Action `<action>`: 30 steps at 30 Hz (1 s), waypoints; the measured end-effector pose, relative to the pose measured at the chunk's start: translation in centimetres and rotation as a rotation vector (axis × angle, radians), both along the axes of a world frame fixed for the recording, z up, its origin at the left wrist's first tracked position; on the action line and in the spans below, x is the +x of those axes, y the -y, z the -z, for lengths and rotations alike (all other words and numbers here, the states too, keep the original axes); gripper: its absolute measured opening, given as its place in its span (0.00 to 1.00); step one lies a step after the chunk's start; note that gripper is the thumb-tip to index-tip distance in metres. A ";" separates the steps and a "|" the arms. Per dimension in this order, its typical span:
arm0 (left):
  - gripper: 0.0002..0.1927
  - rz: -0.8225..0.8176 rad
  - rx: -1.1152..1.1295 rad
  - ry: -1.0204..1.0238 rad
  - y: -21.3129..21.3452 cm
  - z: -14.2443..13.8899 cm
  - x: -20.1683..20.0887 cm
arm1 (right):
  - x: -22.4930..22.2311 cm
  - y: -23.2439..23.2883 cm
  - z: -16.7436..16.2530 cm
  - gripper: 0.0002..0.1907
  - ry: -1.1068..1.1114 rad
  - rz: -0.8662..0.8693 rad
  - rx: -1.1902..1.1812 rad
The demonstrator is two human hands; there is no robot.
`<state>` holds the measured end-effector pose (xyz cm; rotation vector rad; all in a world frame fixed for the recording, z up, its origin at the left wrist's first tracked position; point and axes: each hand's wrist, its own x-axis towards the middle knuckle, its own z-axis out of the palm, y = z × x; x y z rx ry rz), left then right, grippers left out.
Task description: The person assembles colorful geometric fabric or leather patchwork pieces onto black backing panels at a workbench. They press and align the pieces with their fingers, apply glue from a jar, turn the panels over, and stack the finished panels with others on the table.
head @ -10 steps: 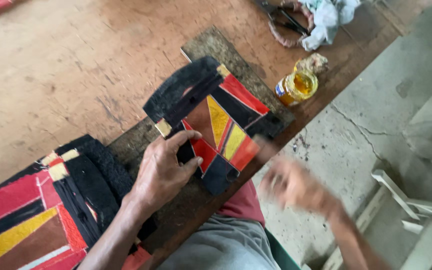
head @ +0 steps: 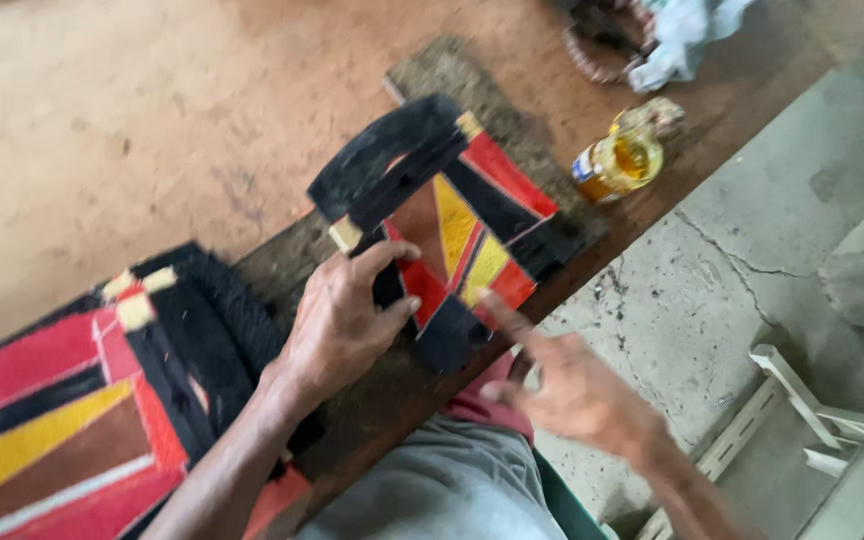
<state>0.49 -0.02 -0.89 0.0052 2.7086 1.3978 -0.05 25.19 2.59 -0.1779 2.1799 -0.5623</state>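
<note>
Admittedly, much of the view was blurred by motion. My right hand (head: pixel 572 385) was smeared, though its fingers read as spread and loose, holding nothing, its fingertips near the lower edge of the patchwork panel (head: pixel 452 225). That panel, in black, red, yellow and brown pieces, lay on a dark mat (head: pixel 512 120) at the edge of the wooden bench (head: pixel 132 130). My left hand (head: pixel 342 320) lay flat on the panel's near left corner, thumb and fingers pressing rather than gripping; it hid that corner. A larger panel (head: pixel 52 420) was cut off at the lower left. A small jar of yellow liquid (head: pixel 620 160) stood beside the mat. Compared with the earlier frame, my right hand had moved up from beside the bench towards the panel, while my left hand stayed pressed in place.
</note>
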 end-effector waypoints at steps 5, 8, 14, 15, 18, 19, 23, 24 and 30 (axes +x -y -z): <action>0.24 0.019 -0.008 -0.050 0.2 -0.1 -0.4 | 1.5 0.1 1.5 0.50 -0.291 -0.274 -0.280; 0.24 0.001 -0.011 -0.056 0.0 0.5 0.0 | 2.7 -0.4 3.1 0.47 -0.241 -0.272 -0.165; 0.24 0.001 -0.001 -0.073 -0.2 0.5 0.1 | 5.1 -2.9 3.9 0.37 -0.542 -0.370 -0.016; 0.24 0.000 -0.002 -0.080 -0.2 0.6 0.2 | 5.2 -2.7 3.8 0.39 -0.616 -0.376 -0.042; 0.24 0.007 -0.006 -0.088 0.1 0.4 -0.4 | 4.3 -1.4 3.1 0.40 -0.700 -0.444 -0.042; 0.24 0.018 0.001 -0.068 0.0 0.4 -0.2 | 4.1 -0.9 3.1 0.41 -0.650 -0.410 -0.057; 0.24 0.032 0.013 -0.075 0.0 0.2 -0.3 | 4.2 0.0 3.5 0.46 -0.365 -0.450 -0.023; 0.24 0.027 0.002 -0.064 -0.1 0.2 -0.3 | 4.5 -0.2 3.7 0.47 -0.265 -0.501 0.007; 0.25 0.008 -0.020 -0.062 -0.4 0.0 -0.2 | 4.1 -1.2 4.0 0.50 -0.395 -0.272 -0.042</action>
